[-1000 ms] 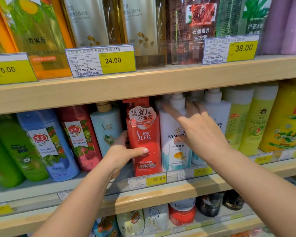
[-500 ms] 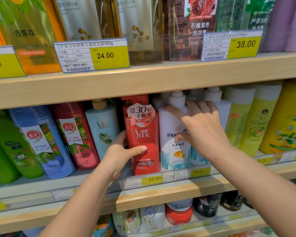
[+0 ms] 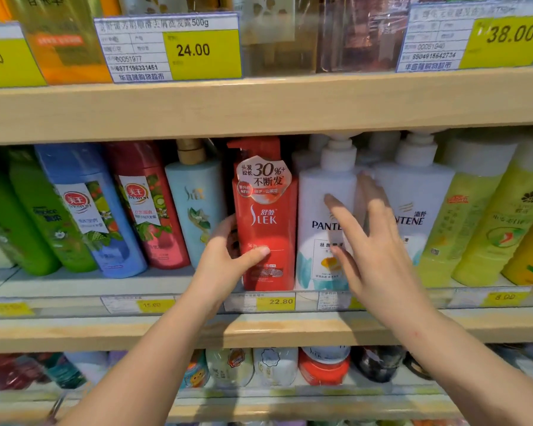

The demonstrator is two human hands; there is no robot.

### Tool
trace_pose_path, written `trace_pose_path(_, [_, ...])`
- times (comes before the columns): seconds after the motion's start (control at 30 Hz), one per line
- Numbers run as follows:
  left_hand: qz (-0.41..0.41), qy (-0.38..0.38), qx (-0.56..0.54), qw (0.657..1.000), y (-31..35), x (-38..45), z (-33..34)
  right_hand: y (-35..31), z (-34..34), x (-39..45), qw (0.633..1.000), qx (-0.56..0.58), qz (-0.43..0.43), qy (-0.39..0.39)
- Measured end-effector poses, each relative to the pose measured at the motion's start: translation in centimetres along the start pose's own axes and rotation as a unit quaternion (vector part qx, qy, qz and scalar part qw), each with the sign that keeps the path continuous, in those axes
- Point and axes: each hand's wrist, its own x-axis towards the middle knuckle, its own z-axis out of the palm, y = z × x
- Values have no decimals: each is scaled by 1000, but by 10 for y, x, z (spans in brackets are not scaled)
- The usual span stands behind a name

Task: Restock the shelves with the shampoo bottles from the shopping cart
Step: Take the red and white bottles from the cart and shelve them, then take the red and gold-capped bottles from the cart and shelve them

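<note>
Seating: the red Slek bottle [image 3: 266,222] was held upright at the middle shelf's front edge [image 3: 74,330] by the left hand [image 3: 225,265], thumb and fingers clamped round it.
Right hand [image 3: 373,250]: fingers were spread apart against the white Pantene bottle [image 3: 323,216].
Remaining: the cart was not seen; leftover stock could not be told.

Both forearms reach up and forward from the bottom edge, bare, converging toward centre. Left hand [image 3: 225,259]: wrist bent slightly, thumb [image 3: 254,253] laid across the front of the red bottle [image 3: 266,229], other fingers wrapped behind its left side, mostly hidden. Right hand [image 3: 373,244]: palm facing left, fingers straight and spread, pointing up; motion-blurred, contact with anything unclear. Hands close but apart.
</note>
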Motion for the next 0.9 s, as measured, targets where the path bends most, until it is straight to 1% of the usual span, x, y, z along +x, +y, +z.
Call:
trace_pose_path(0.07, [38,77,31,996,-1,-11,1,0,6,-10,1000,23,-14,1])
trace_pose_path(0.13, [86,145,91,981,-3,-27,-4,-7,13,-21,998,61,-32,-7])
trace_pose_path(0.2, [126,144,152,970,-1,-43,-10,-19,17,-30,995,92,-39,-13])
trace_pose_path(0.27, [140,132,203,960,-2,-61,-19,-36,23,-38,988,144,-36,-39])
trace_pose_path(0.4, [133,154,267,942,-10,-107,-52,-76,40,-52,969,226,-25,-95])
trace_pose_path(0.47, [97,187,275,938,-16,-135,-77,-101,52,-59,958,255,-27,-127])
trace_pose_path(0.53, [54,221,277,933,-24,-159,-100,-125,63,-63,941,287,-28,-175])
trace_pose_path(0.63, [-14,270,238,933,-36,-201,-142,-175,84,-70,896,349,-22,-273])
trace_pose_path(0.7, [-60,299,201,931,-44,-227,-176,-215,98,-78,873,374,-23,-313])
trace_pose_path(0.77, [-108,312,187,925,-56,-260,-215,-264,115,-86,863,382,-42,-328])
trace_pose_path(0.83, [-156,308,190,919,-63,-289,-250,-307,129,-96,846,392,-38,-359])
trace_pose_path(0.87, [-182,306,183,916,-65,-300,-264,-324,134,-99,833,398,-38,-383])
trace_pose_path(0.9, [-213,312,178,909,-69,-325,-294,-360,146,-109,809,411,-34,-419])
